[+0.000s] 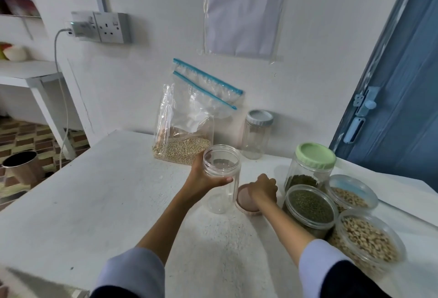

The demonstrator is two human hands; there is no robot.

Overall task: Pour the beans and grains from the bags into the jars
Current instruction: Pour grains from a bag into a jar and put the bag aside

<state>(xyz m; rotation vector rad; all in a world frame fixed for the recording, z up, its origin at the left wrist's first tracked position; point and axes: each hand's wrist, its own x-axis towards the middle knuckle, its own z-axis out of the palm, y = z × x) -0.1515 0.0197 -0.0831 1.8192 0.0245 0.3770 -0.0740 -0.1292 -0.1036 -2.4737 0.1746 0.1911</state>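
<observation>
On the white surface (118, 191), the left hand (201, 177) grips the upright open jar (221, 179); the right hand (263, 191) holds its lid (245, 200) alongside. The grain bag (182, 136) stands just behind, nearer the left.

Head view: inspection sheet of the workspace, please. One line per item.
Surface: white table, bare patch near left.
Job's things: open empty jar; pink lid beside it; grain bag against the wall; two mung bean jars, two pale bean jars at right; capped empty jar at back.
Clutter: empty zip bags behind the grain bag.
Hands: left hand grips the empty jar; right hand holds the lid.
Cables: charger lead hangs from wall socket.
Surroundings: blue door, metal bin.
</observation>
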